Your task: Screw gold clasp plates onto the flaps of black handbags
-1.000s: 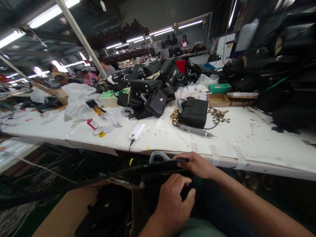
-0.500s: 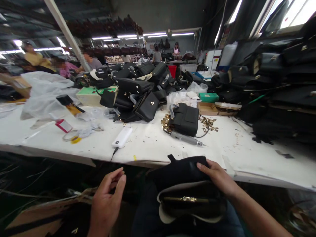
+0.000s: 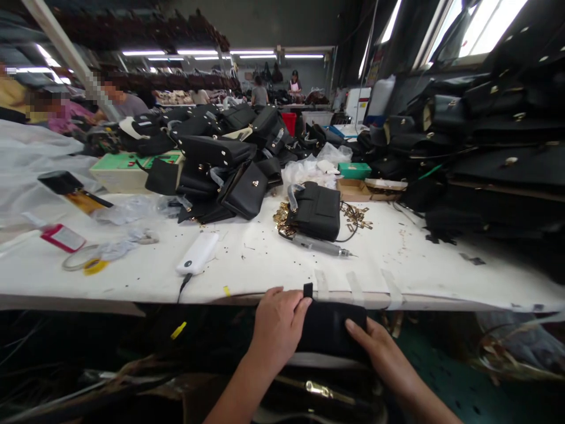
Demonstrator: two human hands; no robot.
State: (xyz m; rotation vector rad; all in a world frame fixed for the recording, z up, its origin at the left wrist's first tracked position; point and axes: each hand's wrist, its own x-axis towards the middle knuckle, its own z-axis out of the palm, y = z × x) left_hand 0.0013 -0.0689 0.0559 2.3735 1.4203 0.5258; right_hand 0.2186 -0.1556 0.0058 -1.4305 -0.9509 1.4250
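Observation:
A black handbag [image 3: 333, 333] is held low in front of me, just below the table's front edge, its flap side raised. Its mouth gapes toward me, showing a pale-edged lining and a gold zipper [image 3: 320, 390]. My left hand [image 3: 280, 321] is closed over the upper left of the flap, beside a small black tab [image 3: 308, 290]; its fingertips are hidden behind the leather. On the right side, my right hand [image 3: 384, 350] grips the flap's edge, thumb on the near face and fingers behind. The bag's lower part is dark and cut off by the frame.
On the white table [image 3: 256, 271] lie a grey electric screwdriver [image 3: 320, 245], gold metal fittings [image 3: 357, 216], a black bag [image 3: 318, 209] and a white power bank [image 3: 197, 253]. Piled black bags [image 3: 245, 191] stand behind, with another stack [image 3: 498, 171] at right. Co-workers are in the background.
My left hand has moved right, from apart and empty onto the bag's flap, and closed there. My right hand still holds the flap. The view has shifted right.

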